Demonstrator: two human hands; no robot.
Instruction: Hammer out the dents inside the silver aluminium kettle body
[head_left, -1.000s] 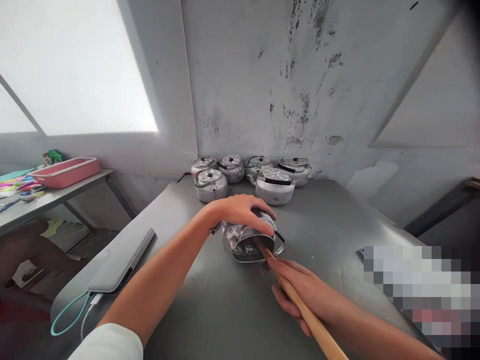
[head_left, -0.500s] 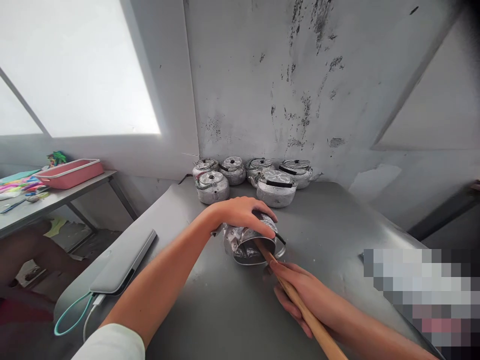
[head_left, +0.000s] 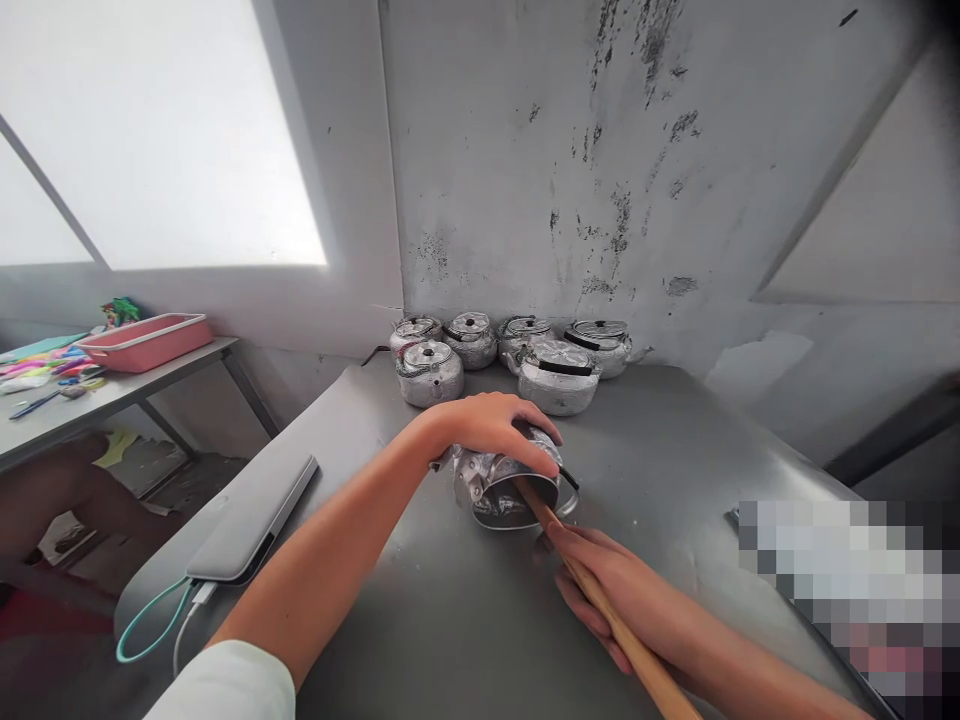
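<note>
A small metal kettle (head_left: 491, 490) lies on its side on the grey metal table (head_left: 450, 620), its open mouth facing me. My left hand (head_left: 491, 428) rests over the top of it, fingers curled down around its body. My right hand (head_left: 607, 590) is closed around a long wooden stick (head_left: 630, 645). The stick's far end reaches into the kettle's opening.
Several lidded metal kettles (head_left: 517, 355) stand in a cluster at the table's back edge against the stained wall. A flat grey device (head_left: 251, 525) with a teal cable (head_left: 146, 635) lies at the left. A side table carries a pink tray (head_left: 146, 340). A blurred patch covers the right.
The view has shifted slightly; both hands, the kettle and the stick keep nearly the same pose.
</note>
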